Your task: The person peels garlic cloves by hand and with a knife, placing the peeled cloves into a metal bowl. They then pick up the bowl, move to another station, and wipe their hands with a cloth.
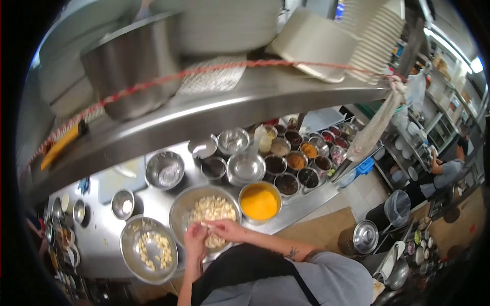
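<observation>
Both my hands meet over the near side of a wide steel bowl, which is full of pale garlic cloves with bits of skin. My left hand has its fingers closed around a small pale piece, apparently a garlic clove. Coming in from the right, my right hand pinches at the same piece with its fingertips. The fingers partly hide it. To the left, a perforated steel colander holds smoother, peeled-looking cloves. Just right of the big bowl stands a steel container of orange-yellow liquid.
A steel shelf crosses above the counter, carrying a large pot and stacked white containers. Several steel bowls and sauce pots fill the back. A yellow-handled tool hangs left. Another person stands far right.
</observation>
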Demonstrator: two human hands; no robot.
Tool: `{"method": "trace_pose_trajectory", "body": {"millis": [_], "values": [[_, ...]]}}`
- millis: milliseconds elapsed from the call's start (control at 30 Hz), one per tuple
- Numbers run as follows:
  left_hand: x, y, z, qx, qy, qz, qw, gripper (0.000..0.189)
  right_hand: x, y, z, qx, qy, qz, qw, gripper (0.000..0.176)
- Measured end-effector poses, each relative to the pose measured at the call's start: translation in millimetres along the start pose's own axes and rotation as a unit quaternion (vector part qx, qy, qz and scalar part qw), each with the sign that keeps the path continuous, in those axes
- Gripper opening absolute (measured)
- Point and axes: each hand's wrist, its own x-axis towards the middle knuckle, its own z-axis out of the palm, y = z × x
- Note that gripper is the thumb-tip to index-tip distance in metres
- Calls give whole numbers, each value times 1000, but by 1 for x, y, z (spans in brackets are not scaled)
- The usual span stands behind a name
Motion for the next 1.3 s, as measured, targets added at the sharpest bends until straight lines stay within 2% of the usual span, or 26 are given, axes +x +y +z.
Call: {"method": "trace_pose_trajectory", "body": {"millis": [67,100,133,167,200,233,300,500,867,967,1033,1133,1300], "values": [[9,-7,-8,38,-22,17,999,27,7,18,0,-30,0,19,999,41],[11,-8,-13,42,-31,20,998,28,9,29,5,56,5,5,998,38],[10,-5,-14,77,-25,26,996,26,4,15,2,74,5,45,996,36],[11,-9,-20,74,-36,25,996,26,9,32,8,66,63,-47,995,35],[3,-2,-18,48,-48,22,997,26,7,31,9,22,72,-34,997,33],[-8,13,-2,40,-22,2,999,25,4,5,13,3,100,-76,992,30],[-9,17,2,27,-31,-9,999,28,-1,-25,4,57,66,22,996,30],[-11,18,6,-5,-47,-22,999,29,-4,-26,-2,155,36,72,985,32],[-13,18,0,-84,-41,-43,995,28,1,-21,1,147,25,91,985,36],[-13,17,3,-40,5,-47,998,28,-2,-21,3,104,24,66,992,41],[-11,16,2,-25,6,-36,999,27,-5,-28,5,57,28,26,998,45],[-10,15,2,1,8,-23,1000,26,-5,-27,2,33,6,29,999,49],[-10,20,3,29,-3,-21,999,22,-2,-30,0,41,15,6,999,44]]}}
